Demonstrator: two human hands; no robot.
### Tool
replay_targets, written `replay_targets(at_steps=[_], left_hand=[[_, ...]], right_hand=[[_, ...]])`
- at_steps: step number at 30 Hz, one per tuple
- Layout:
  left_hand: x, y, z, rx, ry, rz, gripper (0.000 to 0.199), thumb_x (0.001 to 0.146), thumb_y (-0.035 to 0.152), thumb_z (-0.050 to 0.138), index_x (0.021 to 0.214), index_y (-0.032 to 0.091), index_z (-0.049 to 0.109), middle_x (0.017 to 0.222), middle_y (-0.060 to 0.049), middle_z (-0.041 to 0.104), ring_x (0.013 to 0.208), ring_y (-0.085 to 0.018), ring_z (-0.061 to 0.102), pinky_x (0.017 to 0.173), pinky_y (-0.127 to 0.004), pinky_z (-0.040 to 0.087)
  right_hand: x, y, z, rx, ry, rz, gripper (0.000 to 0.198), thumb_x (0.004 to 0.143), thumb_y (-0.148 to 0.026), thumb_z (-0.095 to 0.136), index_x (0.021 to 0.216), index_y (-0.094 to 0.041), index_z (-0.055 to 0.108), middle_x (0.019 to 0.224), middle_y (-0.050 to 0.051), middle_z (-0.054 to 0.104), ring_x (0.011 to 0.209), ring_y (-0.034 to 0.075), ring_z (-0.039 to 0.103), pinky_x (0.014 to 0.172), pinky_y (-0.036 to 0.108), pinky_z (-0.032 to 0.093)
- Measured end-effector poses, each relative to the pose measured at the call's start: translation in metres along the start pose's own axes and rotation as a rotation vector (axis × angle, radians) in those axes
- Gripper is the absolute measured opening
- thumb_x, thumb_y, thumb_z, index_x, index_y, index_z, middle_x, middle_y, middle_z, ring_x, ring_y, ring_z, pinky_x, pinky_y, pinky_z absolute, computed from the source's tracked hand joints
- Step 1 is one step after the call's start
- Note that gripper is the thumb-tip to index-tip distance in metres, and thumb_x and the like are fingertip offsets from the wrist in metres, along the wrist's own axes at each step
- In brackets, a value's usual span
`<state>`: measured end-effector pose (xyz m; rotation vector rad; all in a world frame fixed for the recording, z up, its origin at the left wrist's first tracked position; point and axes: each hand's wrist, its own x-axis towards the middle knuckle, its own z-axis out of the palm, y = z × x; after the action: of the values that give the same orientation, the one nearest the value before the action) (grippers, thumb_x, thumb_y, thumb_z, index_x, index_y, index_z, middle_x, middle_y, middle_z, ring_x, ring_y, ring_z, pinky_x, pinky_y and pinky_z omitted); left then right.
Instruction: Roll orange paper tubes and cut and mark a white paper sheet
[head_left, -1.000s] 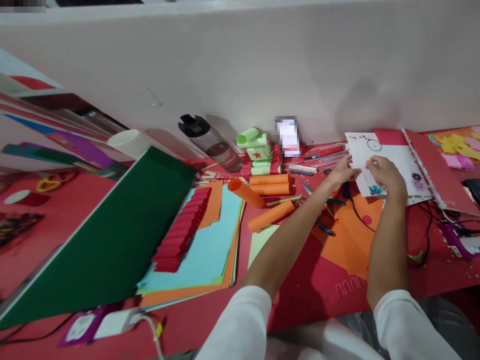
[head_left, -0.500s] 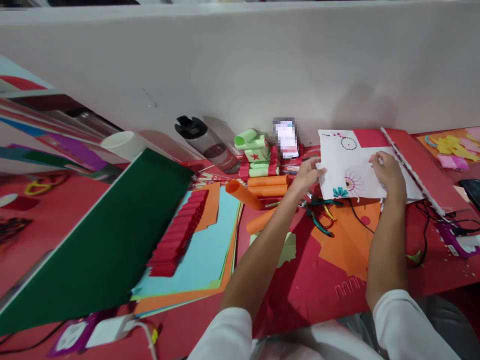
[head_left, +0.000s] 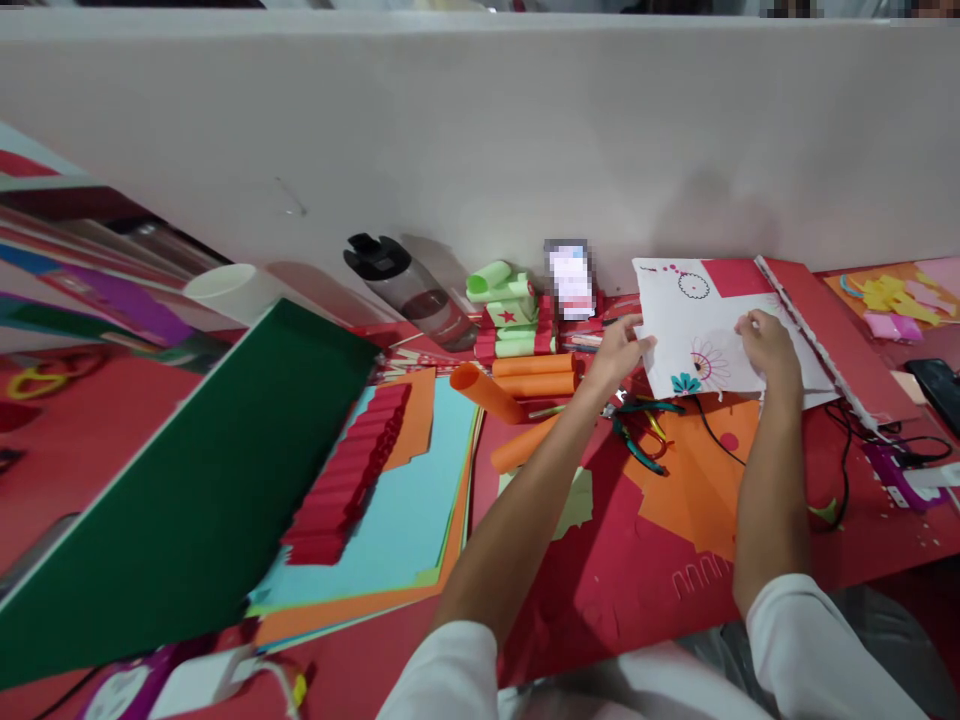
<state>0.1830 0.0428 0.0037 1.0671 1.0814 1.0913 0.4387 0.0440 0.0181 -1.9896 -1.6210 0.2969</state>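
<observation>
A white sheet with printed flowers and a dotted circle (head_left: 675, 320) lies at the right, its left edge at my left hand (head_left: 624, 350). Thumb and fingers of that hand pinch this edge. My right hand (head_left: 766, 345) is over the sheet's right part, fingers curled together; whatever they hold, if anything, is too small to tell. Along the sheet's right side runs a red board with a ragged white edge (head_left: 832, 335). Just below the sheet, teal-handled pliers (head_left: 637, 455) rest near orange paper (head_left: 694, 490).
Orange paper rolls (head_left: 534, 375) and green rolls with a red star (head_left: 510, 315) stand left of my hands. A water bottle (head_left: 412, 290), a phone (head_left: 571, 280), stacked coloured paper (head_left: 420, 500) and a leaning green board (head_left: 195, 480) are farther left. A black cable (head_left: 847, 470) crosses the right side.
The view has shifted slightly. Both hands keep nearly the same places at the white sheet, with the right fingers still curled.
</observation>
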Motion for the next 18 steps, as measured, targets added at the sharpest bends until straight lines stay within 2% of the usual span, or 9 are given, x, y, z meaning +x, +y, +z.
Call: replay_targets(at_steps=[4, 7, 12, 18], left_hand=[[0.005, 0.000, 0.020, -0.014, -0.010, -0.045, 0.040, 0.088, 0.008, 0.067, 0.127, 0.012, 0.066, 0.108, -0.012, 0.079, 0.088, -0.020, 0.074, 0.081, -0.035, 0.062], [0.008, 0.010, 0.025, -0.002, -0.021, -0.027, 0.039, 0.088, 0.008, 0.068, 0.126, 0.011, 0.067, 0.104, -0.010, 0.078, 0.086, -0.018, 0.073, 0.082, -0.033, 0.061], [0.020, 0.028, 0.029, 0.007, -0.057, 0.050, 0.035, 0.089, 0.009, 0.067, 0.125, 0.011, 0.067, 0.103, -0.010, 0.078, 0.086, -0.018, 0.073, 0.082, -0.032, 0.060], [0.027, 0.022, 0.054, 0.073, -0.110, 0.093, 0.035, 0.089, 0.007, 0.065, 0.124, 0.011, 0.067, 0.107, -0.012, 0.078, 0.085, -0.019, 0.073, 0.081, -0.032, 0.059]], right_hand=[[0.000, 0.001, 0.002, -0.001, -0.020, -0.005, 0.023, 0.095, -0.035, 0.044, 0.087, -0.024, 0.063, 0.109, 0.015, 0.077, 0.099, 0.032, 0.067, 0.084, 0.040, 0.047], [0.001, 0.005, 0.001, -0.002, -0.020, 0.002, 0.024, 0.096, -0.035, 0.043, 0.089, -0.024, 0.064, 0.109, 0.014, 0.077, 0.098, 0.032, 0.067, 0.085, 0.040, 0.047], [0.003, 0.011, -0.004, 0.012, 0.091, 0.018, 0.025, 0.099, -0.032, 0.038, 0.090, -0.025, 0.061, 0.111, 0.015, 0.075, 0.107, 0.032, 0.065, 0.093, 0.041, 0.047], [0.003, 0.008, -0.008, 0.019, 0.123, 0.030, 0.026, 0.100, -0.034, 0.036, 0.091, -0.025, 0.059, 0.113, 0.015, 0.074, 0.110, 0.033, 0.065, 0.095, 0.043, 0.047]])
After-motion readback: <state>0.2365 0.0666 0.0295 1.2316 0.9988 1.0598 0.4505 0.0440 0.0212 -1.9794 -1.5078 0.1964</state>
